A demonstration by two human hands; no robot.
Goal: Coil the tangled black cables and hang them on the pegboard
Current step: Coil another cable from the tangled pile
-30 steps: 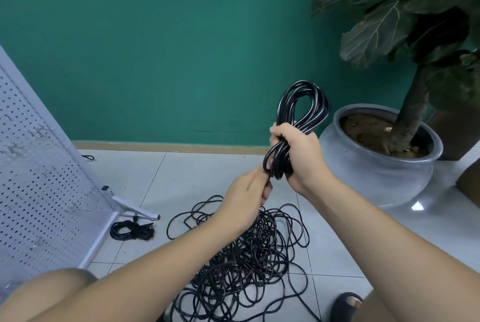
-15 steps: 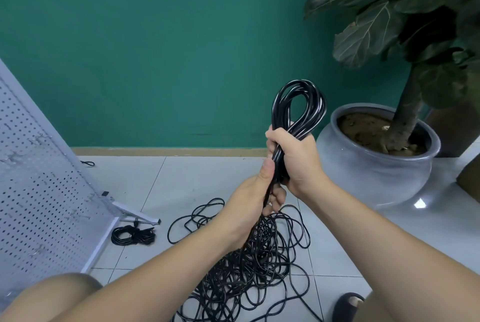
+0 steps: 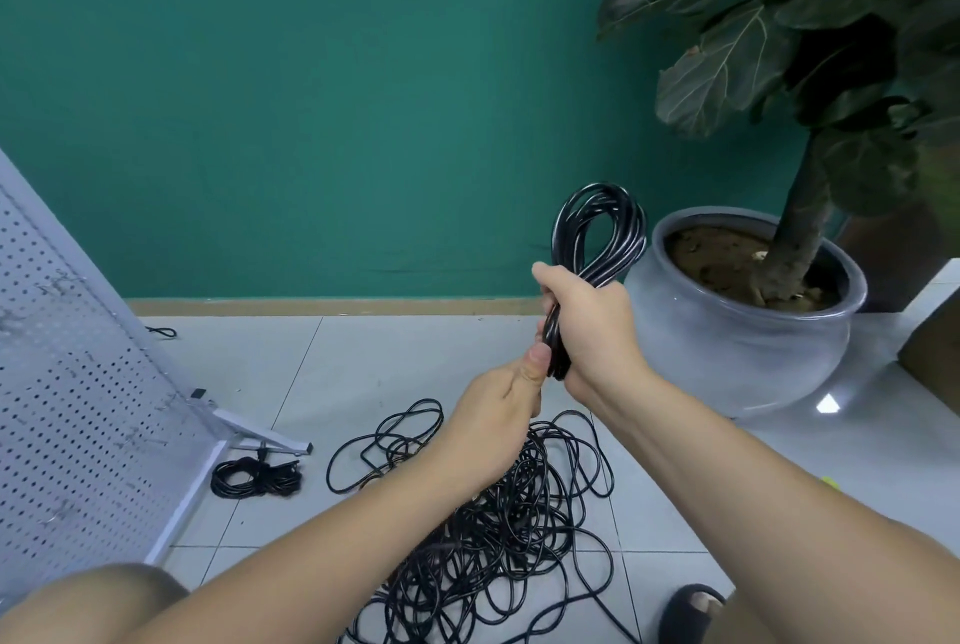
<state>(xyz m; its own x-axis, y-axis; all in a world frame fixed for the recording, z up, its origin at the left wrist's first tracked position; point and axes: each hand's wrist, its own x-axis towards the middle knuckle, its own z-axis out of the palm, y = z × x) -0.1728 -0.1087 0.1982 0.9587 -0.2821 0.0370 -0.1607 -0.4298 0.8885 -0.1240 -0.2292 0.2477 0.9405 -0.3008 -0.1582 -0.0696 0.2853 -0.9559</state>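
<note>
While your right hand [image 3: 592, 326] grips the coil [image 3: 597, 232] with curled fingers, up above the tangled cables [image 3: 493, 539] on the floor [image 3: 395, 362], let your left hand [image 3: 493, 425], pinching the coil's lower end, bring up each loop the same size. Your left hand sits a little lower than a moment ago; the coil looks unchanged.
</note>
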